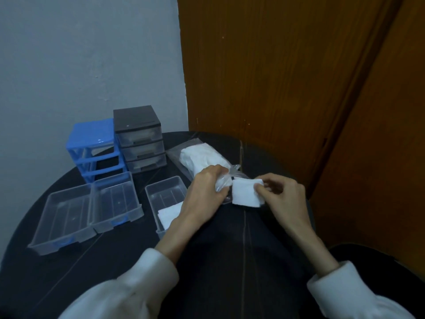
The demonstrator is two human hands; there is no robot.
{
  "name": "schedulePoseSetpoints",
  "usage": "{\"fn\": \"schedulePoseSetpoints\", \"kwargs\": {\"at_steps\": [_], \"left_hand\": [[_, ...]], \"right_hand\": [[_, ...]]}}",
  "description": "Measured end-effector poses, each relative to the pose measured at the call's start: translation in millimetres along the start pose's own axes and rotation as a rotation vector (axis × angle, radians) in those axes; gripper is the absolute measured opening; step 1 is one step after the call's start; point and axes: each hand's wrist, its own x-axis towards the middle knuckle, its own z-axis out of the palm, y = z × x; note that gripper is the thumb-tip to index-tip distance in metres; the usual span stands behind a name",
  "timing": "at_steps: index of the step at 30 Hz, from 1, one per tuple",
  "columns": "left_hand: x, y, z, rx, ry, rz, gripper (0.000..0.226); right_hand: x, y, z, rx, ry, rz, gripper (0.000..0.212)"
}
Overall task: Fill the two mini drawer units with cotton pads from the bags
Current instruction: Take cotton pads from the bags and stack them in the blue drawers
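Left hand (208, 192) grips bag (202, 157) mouth, right hand (281, 192) fingers pinch cotton pad stack (246, 192) drawn out; next likely into the part-filled drawer (165, 194).

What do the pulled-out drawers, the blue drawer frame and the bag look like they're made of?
Drawers: clear rigid plastic, probably; the table shows through them. Blue drawer frame: glossy opaque plastic with bright highlights. Bag: thin transparent plastic film, crinkled where the left hand grips it.
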Motion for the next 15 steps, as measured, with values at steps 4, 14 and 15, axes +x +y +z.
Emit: {"fn": "schedulePoseSetpoints", "kwargs": {"at_steps": [4, 14, 15], "left_hand": [[-1, 2, -13, -0.081, -0.017, 0.063, 0.045], [-13, -49, -87, -0.062, 0.120, -0.058, 0.025], [-15, -58, -92, -0.017, 0.128, -0.075, 0.025]], "right_hand": [[3, -7, -18, 0.084, -0.026, -0.046, 0.029], [18, -45, 12, 0.254, -0.210, -0.108, 0.018], [19, -49, 20, 0.240, -0.241, -0.112, 0.018]]}}
